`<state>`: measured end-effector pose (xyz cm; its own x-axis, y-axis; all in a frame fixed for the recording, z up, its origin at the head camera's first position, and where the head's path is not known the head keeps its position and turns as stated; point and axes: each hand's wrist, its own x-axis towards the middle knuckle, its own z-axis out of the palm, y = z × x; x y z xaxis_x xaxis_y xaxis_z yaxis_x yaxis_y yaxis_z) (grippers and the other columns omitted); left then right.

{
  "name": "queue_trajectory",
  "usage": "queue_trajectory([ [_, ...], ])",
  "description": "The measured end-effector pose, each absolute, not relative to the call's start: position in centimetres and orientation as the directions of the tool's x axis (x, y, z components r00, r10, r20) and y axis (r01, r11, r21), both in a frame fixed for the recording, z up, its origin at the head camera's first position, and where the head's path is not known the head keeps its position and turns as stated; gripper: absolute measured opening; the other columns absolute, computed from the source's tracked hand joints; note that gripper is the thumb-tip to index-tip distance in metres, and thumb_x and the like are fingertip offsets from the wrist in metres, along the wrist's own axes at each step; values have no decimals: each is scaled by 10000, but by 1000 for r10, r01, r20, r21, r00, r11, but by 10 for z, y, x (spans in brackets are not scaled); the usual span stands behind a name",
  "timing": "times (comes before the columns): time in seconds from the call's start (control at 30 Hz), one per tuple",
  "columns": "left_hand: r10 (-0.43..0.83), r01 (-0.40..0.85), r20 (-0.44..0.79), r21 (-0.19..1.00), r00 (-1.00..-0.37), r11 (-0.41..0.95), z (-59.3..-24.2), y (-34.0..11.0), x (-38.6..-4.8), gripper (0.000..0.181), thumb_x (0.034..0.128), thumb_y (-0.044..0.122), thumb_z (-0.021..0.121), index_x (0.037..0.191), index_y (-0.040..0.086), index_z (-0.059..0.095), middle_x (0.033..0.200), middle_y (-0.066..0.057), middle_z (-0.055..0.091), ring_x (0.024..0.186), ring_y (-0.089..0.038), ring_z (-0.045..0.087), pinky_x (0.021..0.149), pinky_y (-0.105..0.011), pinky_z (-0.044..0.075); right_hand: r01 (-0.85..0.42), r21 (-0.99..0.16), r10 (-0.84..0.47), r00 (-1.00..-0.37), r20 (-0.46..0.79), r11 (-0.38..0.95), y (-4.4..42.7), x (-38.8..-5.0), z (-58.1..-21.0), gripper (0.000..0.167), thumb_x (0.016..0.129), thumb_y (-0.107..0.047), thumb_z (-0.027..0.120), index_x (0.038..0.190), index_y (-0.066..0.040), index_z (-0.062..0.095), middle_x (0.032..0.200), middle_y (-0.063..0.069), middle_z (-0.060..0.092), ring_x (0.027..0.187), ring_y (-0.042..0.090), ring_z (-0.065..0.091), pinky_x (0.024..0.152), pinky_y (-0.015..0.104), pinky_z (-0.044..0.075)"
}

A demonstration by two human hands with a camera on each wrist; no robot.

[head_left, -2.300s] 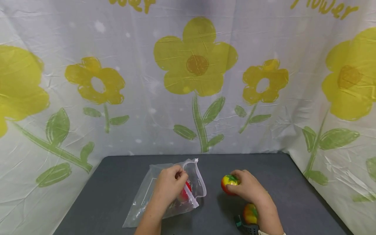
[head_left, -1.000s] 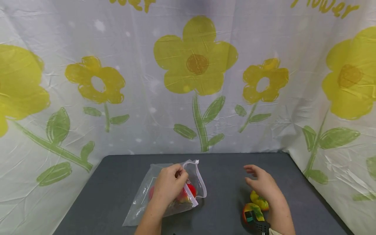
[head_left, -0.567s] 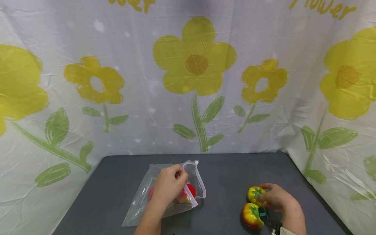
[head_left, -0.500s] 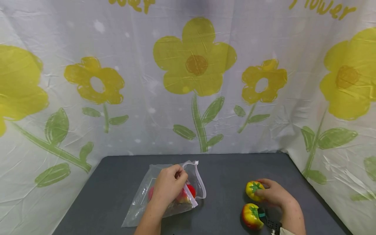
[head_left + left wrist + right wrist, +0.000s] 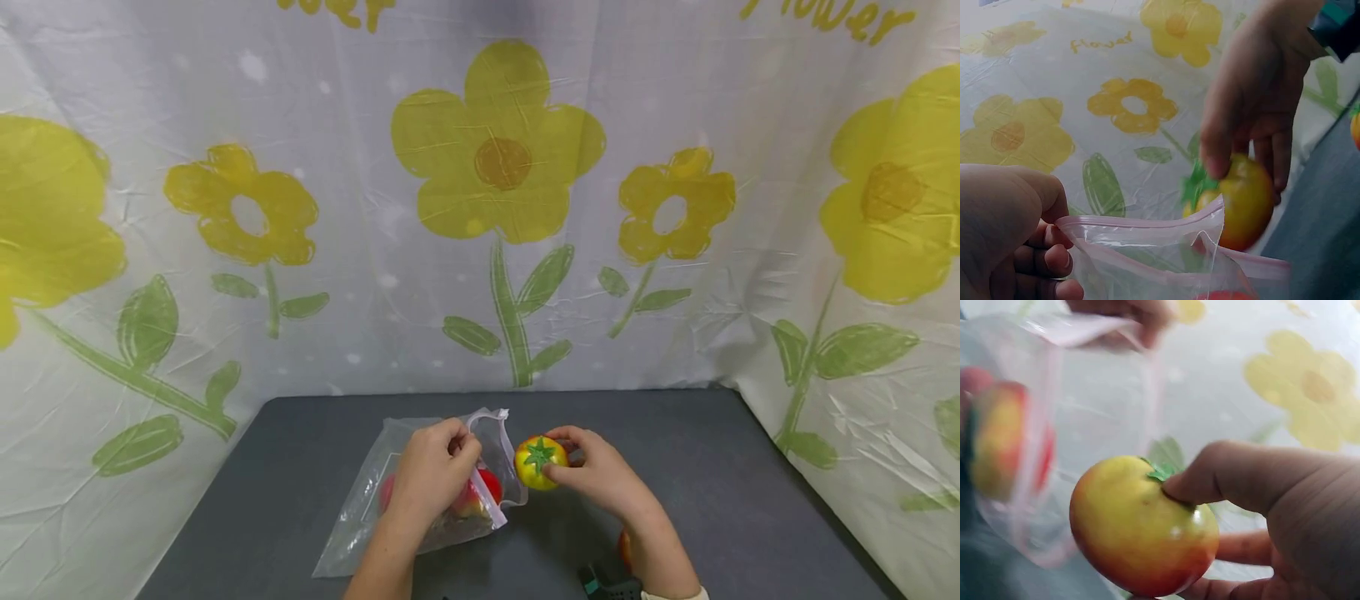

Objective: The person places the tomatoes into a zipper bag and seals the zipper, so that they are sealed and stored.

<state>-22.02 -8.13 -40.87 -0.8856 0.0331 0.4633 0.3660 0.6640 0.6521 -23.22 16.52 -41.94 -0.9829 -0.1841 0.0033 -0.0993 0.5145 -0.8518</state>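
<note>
The thumb and fingers of a person's right hand [image 5: 600,473] clamp a yellow-and-red fruit [image 5: 531,475] topped with a green star-shaped leaf, held above a dark table [image 5: 300,458] and just beside the open mouth of a clear zip bag [image 5: 360,521]. In the left wrist view the bag's pinkish rim [image 5: 1129,221] overlaps the fruit; whether the two touch cannot be told. The left hand [image 5: 435,468] pinches that rim between thumb and curled fingers. Inside the bag, which lies left of the table's middle and short of its far edge, at least two red-toned fruits [image 5: 1000,440] show through the plastic. Another fruit [image 5: 625,550], mostly hidden behind the right forearm, sits right of the middle, well away from the far edge. A dark device [image 5: 611,588] is worn at the right wrist. Beyond the table's far edge hangs a pale cloth [image 5: 360,292] printed with yellow flowers.
</note>
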Motion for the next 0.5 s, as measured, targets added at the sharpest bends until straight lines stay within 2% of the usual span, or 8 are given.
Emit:
queue_trajectory([
  [0.13,42,370,458,658,-888,655,-408,-79,-219,230,874,134,633,666,206,567,568,109,444,503,-73,407,481,-258,361,-84,-816,-123,-992,16,571,144,-229,-424,445,808,-280,853,1158,-82,662,1004,35,649,842,187,650,714,380,557],
  [0.23,60,388,462,660,-885,643,-408,-77,-219,222,880,131,635,679,200,570,570,105,441,505,-71,405,482,-253,356,-106,-817,-130,-991,39,567,133,-227,-425,387,816,-313,857,1086,-93,688,1003,36,645,847,180,649,706,373,555],
  [0.4,86,428,489,649,-868,629,-409,-75,-221,214,865,97,619,680,188,561,575,107,440,508,-50,397,482,-249,344,-202,-830,-248,-965,80,521,120,-226,-429,384,881,-326,803,1142,-60,707,979,54,609,836,199,622,655,350,523],
  [0.5,87,439,498,653,-863,617,-410,-75,-222,210,857,78,616,681,180,567,585,107,450,519,-43,404,490,-244,347,-260,-847,-348,-933,96,463,117,-226,-430,363,966,-280,710,1217,-22,669,1020,50,663,907,248,671,713,383,554],
])
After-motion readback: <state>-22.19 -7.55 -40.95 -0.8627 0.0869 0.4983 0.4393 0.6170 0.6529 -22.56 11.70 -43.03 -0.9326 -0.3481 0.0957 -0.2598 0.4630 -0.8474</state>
